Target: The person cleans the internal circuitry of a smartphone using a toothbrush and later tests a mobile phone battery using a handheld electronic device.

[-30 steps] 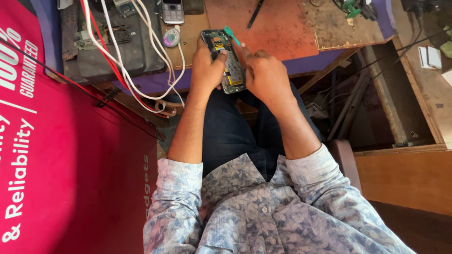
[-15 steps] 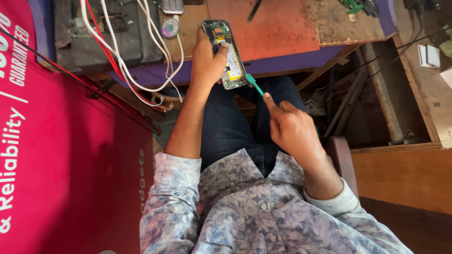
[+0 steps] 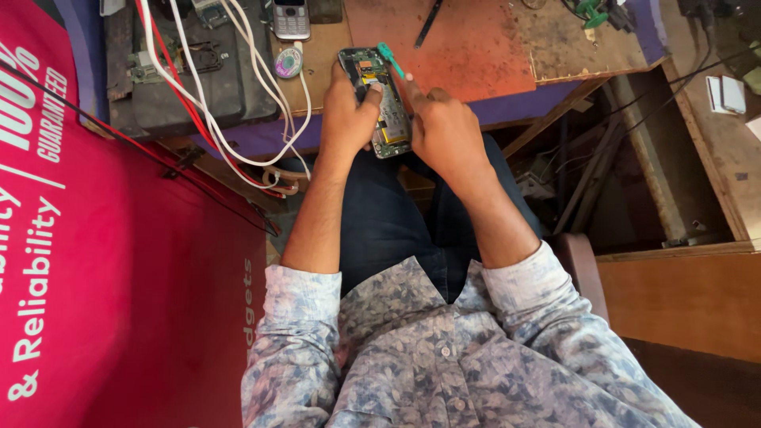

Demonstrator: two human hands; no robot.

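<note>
left hand (image 3: 349, 111) grips opened phone (image 3: 376, 99) | right hand (image 3: 444, 131) pinches green tool (image 3: 390, 59) | white cables (image 3: 206, 103), keypad phone (image 3: 291, 17) left on desk (image 3: 555, 47) | red banner (image 3: 103, 261) far left

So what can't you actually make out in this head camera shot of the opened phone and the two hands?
- Opened phone: its left side is hidden by the left hand; parts inside are too small.
- Green tool: its lower end is covered by the right hand.
- Keypad phone: cut off by the top edge.
</note>
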